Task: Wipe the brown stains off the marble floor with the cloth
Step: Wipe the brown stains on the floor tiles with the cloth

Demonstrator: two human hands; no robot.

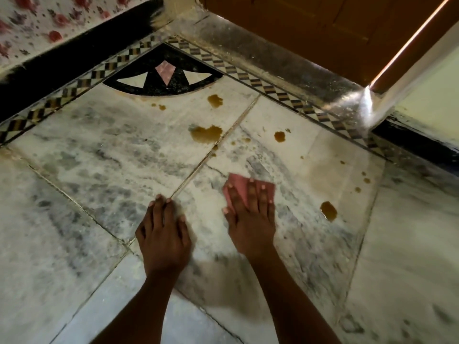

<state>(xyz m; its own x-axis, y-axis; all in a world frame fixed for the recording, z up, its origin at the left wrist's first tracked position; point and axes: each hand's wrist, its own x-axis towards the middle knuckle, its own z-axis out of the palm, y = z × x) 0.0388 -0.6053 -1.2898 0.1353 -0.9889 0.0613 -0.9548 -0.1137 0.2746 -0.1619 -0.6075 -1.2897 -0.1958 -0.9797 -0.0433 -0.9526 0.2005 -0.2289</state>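
My right hand presses flat on a pink cloth spread on the white and grey marble floor; the fingers cover most of the cloth. My left hand rests flat on the bare floor beside it, holding nothing. Brown stains lie beyond and to the right: a large one ahead by a tile joint, one near the black inlay, a round one, and one close to the right of the cloth. Small brown drops dot the floor around them.
A black fan-shaped inlay sits in the floor corner, framed by a checkered border strip. A polished stone threshold and a brown door lie beyond. A wall with flowered covering is at the left.
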